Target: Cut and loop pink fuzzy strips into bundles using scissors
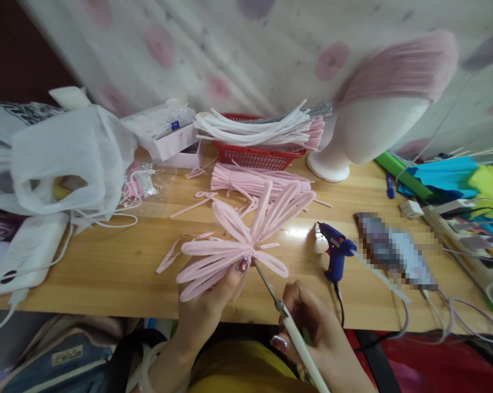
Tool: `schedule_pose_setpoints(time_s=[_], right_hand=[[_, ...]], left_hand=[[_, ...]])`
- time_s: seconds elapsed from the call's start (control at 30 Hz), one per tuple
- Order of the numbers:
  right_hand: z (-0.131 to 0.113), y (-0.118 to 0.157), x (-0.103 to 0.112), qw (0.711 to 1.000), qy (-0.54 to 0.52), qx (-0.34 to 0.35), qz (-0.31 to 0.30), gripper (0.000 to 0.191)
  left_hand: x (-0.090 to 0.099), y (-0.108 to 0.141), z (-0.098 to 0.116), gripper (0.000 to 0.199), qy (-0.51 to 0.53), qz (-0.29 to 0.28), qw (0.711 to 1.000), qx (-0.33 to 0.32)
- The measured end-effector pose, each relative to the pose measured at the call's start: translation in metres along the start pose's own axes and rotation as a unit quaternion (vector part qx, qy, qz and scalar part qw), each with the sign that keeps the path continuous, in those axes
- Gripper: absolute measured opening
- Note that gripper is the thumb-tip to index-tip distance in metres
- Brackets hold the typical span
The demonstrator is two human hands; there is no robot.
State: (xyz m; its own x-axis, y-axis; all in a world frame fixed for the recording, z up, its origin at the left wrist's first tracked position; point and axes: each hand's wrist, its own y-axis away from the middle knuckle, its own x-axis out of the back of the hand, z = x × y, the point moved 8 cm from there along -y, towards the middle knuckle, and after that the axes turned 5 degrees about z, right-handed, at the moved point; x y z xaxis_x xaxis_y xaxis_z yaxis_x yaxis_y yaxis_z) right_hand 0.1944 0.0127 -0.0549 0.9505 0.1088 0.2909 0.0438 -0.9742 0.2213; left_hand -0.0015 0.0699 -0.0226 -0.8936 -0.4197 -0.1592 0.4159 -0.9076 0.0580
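Observation:
My left hand [209, 300] is closed on a pink pipe-cleaner flower [233, 224], its thumb pressed at the centre where the long loops meet. The loops fan out to the left, up and to the right. In my right hand [312, 327] is a pair of scissors [295, 333] with pale handles; the narrow tips touch or nearly touch the underside of the flower's centre. Whether the blades are apart cannot be made out. Just behind the flower lies a bundle of pink pipe cleaners [246, 179], with loose pieces and a pink measuring tape [170, 256] nearby.
A blue glue gun [335, 251] with a cord stands to the right, beside a blurred-out object [397, 251]. Behind are a red basket [254, 157] of pipe cleaners and a white foam head [373, 131]. A white bag [66, 153] and power bank [29, 251] lie left.

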Motion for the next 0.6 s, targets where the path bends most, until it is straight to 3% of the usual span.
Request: schedule_pose_setpoints(time_s=[0.27, 0.43, 0.6], right_hand=[[0.006, -0.001, 0.001, 1.000, -0.019, -0.015, 0.005, 0.053], [0.000, -0.003, 0.002, 1.000, 0.002, -0.006, 0.010, 0.050], [-0.002, -0.003, 0.002, 1.000, 0.013, -0.003, 0.015, 0.047]], left_hand=[[-0.011, 0.001, 0.015, 0.007, -0.008, -0.051, 0.998, -0.048], [-0.005, -0.003, 0.020, 0.007, -0.022, -0.035, 0.996, -0.078], [-0.012, -0.002, 0.024, 0.007, -0.089, -0.100, 0.985, -0.112]])
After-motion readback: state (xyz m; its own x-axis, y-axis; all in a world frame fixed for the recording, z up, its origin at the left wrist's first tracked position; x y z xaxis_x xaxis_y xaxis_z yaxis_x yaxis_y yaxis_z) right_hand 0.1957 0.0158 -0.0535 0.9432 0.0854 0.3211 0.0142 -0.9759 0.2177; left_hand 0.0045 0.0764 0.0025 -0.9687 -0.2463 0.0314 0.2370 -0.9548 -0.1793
